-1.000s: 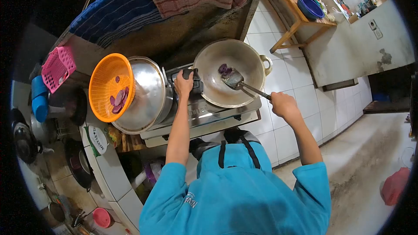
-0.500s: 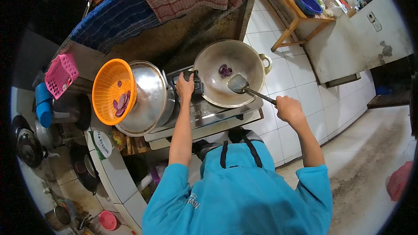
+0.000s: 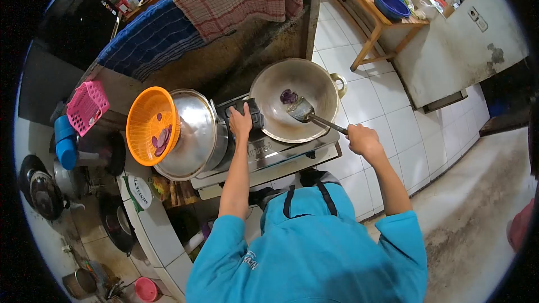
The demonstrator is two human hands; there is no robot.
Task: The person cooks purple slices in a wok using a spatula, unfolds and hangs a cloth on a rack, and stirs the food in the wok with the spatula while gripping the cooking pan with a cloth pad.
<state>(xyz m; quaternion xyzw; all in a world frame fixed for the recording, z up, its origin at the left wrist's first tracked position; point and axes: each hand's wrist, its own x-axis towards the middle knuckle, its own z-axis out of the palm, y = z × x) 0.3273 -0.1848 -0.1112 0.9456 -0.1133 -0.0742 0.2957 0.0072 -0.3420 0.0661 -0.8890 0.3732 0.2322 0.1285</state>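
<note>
My right hand (image 3: 364,139) is closed around the handle of a metal spatula (image 3: 301,110), whose blade rests inside a large wok (image 3: 269,87). Dark purple slices (image 3: 288,96) lie at the wok's bottom, touching or just beside the blade. At the wok's left edge, my left hand (image 3: 240,122) grips a black holder or cloth (image 3: 254,113); its exact kind is unclear. Both are over the gas stove (image 3: 264,149). An orange basket (image 3: 135,129) with several purple slices (image 3: 163,139) sits tilted on the lid of a big silver pot (image 3: 196,129).
Blue and checked towels (image 3: 241,0) hang over the partition behind the stove. A pink basket (image 3: 84,106) and blue cups (image 3: 65,140) are at the left. A wooden table (image 3: 368,5) bearing a blue basin (image 3: 391,5) stands back right. Pans (image 3: 48,193) lie far left.
The spatula blade moved away from the purple slices, then back against or beside them. My left hand stays at the wok's left edge. The whole view has shifted slightly.
</note>
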